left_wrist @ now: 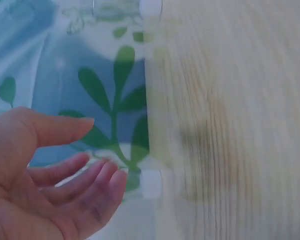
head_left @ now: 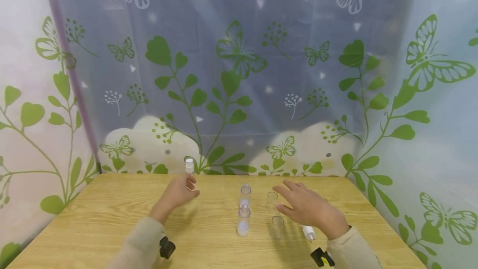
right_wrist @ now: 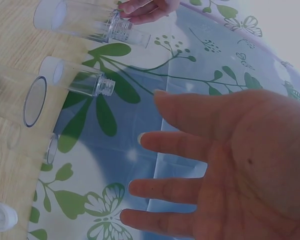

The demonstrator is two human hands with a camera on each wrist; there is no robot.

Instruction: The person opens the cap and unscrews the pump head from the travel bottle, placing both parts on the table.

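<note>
My left hand point(head_left: 175, 196) is at the back left, fingers loosely bent and thumb apart from them. Just beyond it stands a white-topped piece point(head_left: 189, 165), its lower part hidden by the hand. In the left wrist view a clear bottle with a white base point(left_wrist: 151, 184) shows behind the fingertips, partly covered. My right hand point(head_left: 304, 204) hovers palm down, fingers spread, over the right side. Beside its fingertips are a clear open cylinder point(head_left: 272, 201) and a nearer clear cylinder point(head_left: 277, 227). A white pump top point(head_left: 308, 232) lies under its wrist.
Between the hands, a clear bottle point(head_left: 243, 221) with a white base stands in front of a similar bottle point(head_left: 245, 195). All rest on the wooden table point(head_left: 216, 244). A printed curtain point(head_left: 239, 94) hangs along the back edge and both sides.
</note>
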